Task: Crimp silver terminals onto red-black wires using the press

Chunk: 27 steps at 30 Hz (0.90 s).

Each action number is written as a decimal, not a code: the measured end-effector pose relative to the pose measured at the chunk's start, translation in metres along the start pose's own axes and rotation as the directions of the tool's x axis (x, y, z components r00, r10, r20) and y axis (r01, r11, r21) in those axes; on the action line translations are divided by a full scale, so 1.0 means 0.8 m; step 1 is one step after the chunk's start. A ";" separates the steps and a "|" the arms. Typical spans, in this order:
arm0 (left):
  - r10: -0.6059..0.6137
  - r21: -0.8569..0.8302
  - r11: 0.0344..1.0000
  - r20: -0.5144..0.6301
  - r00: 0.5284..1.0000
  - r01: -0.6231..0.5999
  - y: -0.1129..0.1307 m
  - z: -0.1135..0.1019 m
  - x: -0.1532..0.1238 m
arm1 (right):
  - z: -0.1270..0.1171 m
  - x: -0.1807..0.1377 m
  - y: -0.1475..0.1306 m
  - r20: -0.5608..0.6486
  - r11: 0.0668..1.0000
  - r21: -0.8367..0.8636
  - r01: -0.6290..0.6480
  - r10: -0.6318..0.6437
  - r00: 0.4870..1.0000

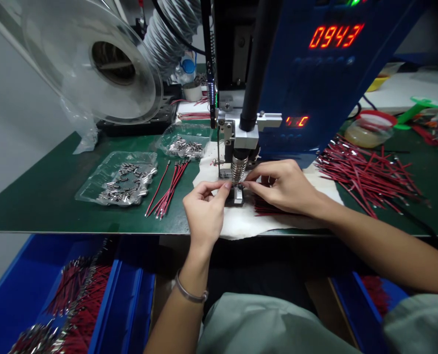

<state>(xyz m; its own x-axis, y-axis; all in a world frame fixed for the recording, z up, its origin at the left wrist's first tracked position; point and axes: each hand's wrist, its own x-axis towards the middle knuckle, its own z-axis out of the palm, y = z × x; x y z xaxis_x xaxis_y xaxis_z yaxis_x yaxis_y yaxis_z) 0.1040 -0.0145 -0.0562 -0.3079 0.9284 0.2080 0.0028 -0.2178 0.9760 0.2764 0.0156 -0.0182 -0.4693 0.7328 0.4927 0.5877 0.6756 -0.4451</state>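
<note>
Both hands meet at the small metal fixture (238,195) under the soldering machine's tip (239,169). From the left, my left hand (207,209) pinches with thumb and forefinger at the fixture's edge; whatever lies between those fingertips is too small to make out. On the other side my right hand (283,187) is closed in a pinch close to the tip, and its fingertips hide what they hold. Dark red wires (268,206) lie under my right palm on a white cloth (241,226). Left of the machine is a small bunch of red wires (172,189).
Two clear trays, a near one (84,189) and a far one (163,140), carry small metal parts. A big red wire pile (366,172) lies right, by a lidded tub (369,129). Blue bins (108,305) sit below the table edge; a clear reel (67,54) stands upper left.
</note>
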 end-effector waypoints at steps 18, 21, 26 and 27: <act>0.016 0.013 1.000 0.011 1.000 -0.016 -0.003 0.000 0.002 | 0.002 0.000 0.001 -0.020 1.000 -0.003 0.017 -0.017 1.000; 0.019 0.016 1.000 0.013 1.000 -0.019 -0.003 0.000 0.001 | 0.003 0.000 0.001 -0.021 1.000 -0.001 0.015 -0.015 1.000; 0.021 0.024 0.999 0.013 1.000 -0.022 -0.003 -0.001 0.001 | 0.003 -0.001 0.003 -0.027 1.000 0.002 0.016 -0.016 0.999; 0.023 0.023 0.999 0.014 1.000 -0.023 -0.003 -0.001 0.001 | 0.003 -0.001 0.003 -0.030 1.000 0.002 0.018 -0.018 0.999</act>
<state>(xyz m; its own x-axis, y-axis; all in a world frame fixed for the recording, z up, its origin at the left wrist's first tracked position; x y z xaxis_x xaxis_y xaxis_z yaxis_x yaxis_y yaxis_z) 0.1033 -0.0133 -0.0585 -0.2947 0.9273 0.2309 0.0315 -0.2321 0.9722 0.2766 0.0168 -0.0215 -0.4596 0.7179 0.5228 0.5778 0.6888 -0.4379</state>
